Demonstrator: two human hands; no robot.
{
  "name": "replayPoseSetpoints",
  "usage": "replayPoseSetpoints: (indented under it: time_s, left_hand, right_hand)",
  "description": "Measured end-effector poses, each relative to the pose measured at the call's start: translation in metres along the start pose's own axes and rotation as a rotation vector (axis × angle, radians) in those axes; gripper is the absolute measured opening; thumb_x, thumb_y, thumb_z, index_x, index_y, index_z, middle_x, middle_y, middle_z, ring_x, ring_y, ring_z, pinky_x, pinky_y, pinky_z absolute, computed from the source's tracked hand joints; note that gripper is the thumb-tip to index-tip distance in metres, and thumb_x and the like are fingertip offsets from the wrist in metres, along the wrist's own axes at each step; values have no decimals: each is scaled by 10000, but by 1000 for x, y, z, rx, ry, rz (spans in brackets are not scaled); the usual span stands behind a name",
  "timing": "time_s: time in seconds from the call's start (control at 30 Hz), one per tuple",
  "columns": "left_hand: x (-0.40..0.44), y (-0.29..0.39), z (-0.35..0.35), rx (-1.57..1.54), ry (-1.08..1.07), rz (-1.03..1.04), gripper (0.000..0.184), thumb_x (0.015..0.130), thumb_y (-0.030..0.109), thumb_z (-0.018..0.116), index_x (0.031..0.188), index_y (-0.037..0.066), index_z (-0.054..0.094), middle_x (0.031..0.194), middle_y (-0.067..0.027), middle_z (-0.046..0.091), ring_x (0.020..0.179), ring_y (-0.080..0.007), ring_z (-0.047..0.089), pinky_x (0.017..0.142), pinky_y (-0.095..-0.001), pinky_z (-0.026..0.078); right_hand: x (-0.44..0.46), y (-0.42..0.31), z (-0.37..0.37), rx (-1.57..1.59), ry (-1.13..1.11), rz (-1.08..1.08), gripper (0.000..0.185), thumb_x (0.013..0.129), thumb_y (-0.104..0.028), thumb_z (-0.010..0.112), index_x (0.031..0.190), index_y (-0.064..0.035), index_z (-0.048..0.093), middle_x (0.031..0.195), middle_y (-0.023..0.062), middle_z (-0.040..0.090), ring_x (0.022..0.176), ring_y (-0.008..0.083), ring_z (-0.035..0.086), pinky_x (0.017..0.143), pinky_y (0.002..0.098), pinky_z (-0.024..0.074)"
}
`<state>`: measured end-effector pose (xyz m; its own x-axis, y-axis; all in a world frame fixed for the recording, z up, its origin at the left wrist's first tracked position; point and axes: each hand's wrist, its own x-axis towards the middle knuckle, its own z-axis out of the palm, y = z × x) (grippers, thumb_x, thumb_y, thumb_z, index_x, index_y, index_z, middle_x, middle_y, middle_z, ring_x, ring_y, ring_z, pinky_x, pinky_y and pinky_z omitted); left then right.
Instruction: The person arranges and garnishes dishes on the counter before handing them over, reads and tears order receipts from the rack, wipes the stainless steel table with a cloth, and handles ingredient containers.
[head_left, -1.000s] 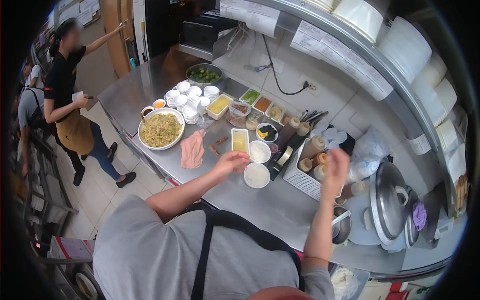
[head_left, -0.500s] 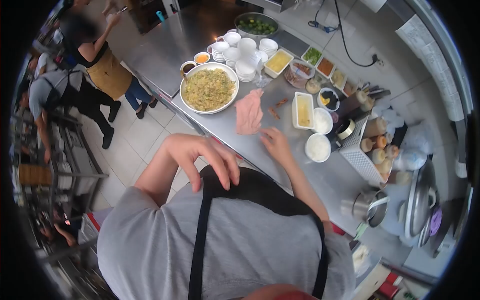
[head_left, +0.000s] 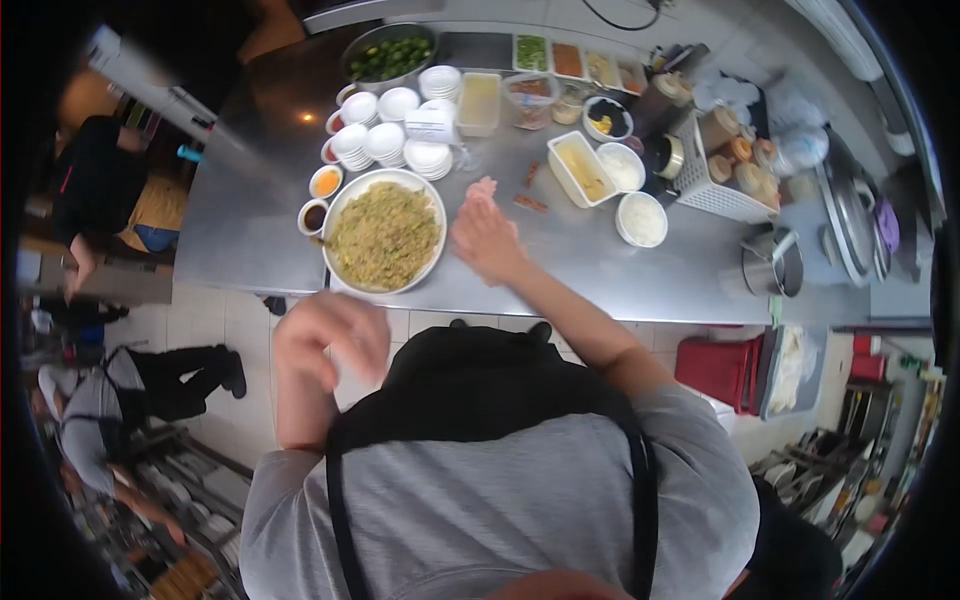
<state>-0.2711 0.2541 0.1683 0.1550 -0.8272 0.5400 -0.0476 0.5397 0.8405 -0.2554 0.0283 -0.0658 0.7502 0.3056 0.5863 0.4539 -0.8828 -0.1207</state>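
My right hand rests on a crumpled pink cloth on the steel counter, its fingers over it and part of the cloth showing beyond them. Just left of it stands a wide white bowl heaped with fried rice. Blurred by motion, my left hand hangs in front of the counter edge, below the bowl. Its fingers are loosely bent and apart, with nothing seen in them. Two small brown strips lie right of the cloth.
Stacked white dishes and sauce cups stand behind the bowl. Farther right are a rectangular tub, white bowls, a bottle basket and a metal pot. Other people are at the left.
My right hand has moved left onto the pink cloth. My left hand has shifted slightly left and down. The view has turned, so the counter now runs nearly level.
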Motion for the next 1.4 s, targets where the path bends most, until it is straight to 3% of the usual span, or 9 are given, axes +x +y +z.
replayPoseSetpoints:
  time_s: [0.03,0.1,0.3,0.53,0.73,1.03,1.17,1.23,1.4]
  left_hand:
    - [-2,-15,-4,47,131,-95,191,815,156,586,807,-29,630,781,-117,612,729,-217,571,637,-292,447]
    - [4,-47,-14,90,346,-378,200,820,169,575,853,-24,617,828,-112,615,778,-178,572,685,-278,442]
    - [24,-175,-40,324,243,-853,265,815,229,579,952,4,602,914,-88,611,869,-170,564,786,-294,438]
    - [68,-263,-78,851,199,-808,265,791,253,602,962,51,617,914,-80,627,846,-164,581,754,-286,446]
    - [130,-271,-169,964,638,-783,250,760,288,583,877,79,656,855,-118,643,814,-234,612,736,-321,454]
    - [197,-305,-309,1376,769,-1138,334,699,303,600,881,28,650,967,-190,602,931,-313,575,807,-356,459]
    - [186,-357,-378,1557,465,-1226,367,681,304,625,884,-1,639,975,-200,597,943,-324,569,804,-362,461]
    - [209,-349,-363,1102,951,-1313,310,661,228,656,856,-11,634,926,-174,623,876,-278,609,746,-345,485]
    - [192,-364,-399,790,898,-1254,160,651,86,648,765,-20,612,781,-111,621,709,-187,622,615,-302,518]
  right_hand:
    - [1,-8,0,-18,0,19,329,758,-250,500,975,-12,563,1039,117,532,1058,296,438,887,403,345]
    - [13,-36,-31,-278,-662,-12,485,804,-330,461,1175,-19,473,1203,120,470,1180,267,374,985,410,274]
    - [-86,-17,-65,260,-356,-13,464,798,-271,493,1187,-21,454,1279,132,413,1208,240,361,971,380,303]
    - [-223,104,-165,106,-348,331,474,781,-202,518,1217,-38,427,1271,145,418,1189,285,379,953,398,313]
    - [-268,209,-205,-92,-161,711,451,850,-196,437,1270,-42,374,1309,158,368,1242,316,297,1000,405,252]
    - [-269,286,-199,-231,-87,804,460,837,-191,443,1262,-27,378,1319,153,357,1262,285,274,1010,396,243]
    - [-263,298,-202,-218,-102,796,468,834,-198,445,1262,-20,376,1319,153,358,1264,281,272,1011,394,243]
    - [-259,304,-203,-244,-117,820,470,839,-214,443,1261,-17,376,1315,160,360,1259,287,280,1010,395,243]
    - [-256,321,-196,-279,-118,848,474,847,-241,449,1256,-13,381,1308,171,366,1245,297,300,1004,410,249]
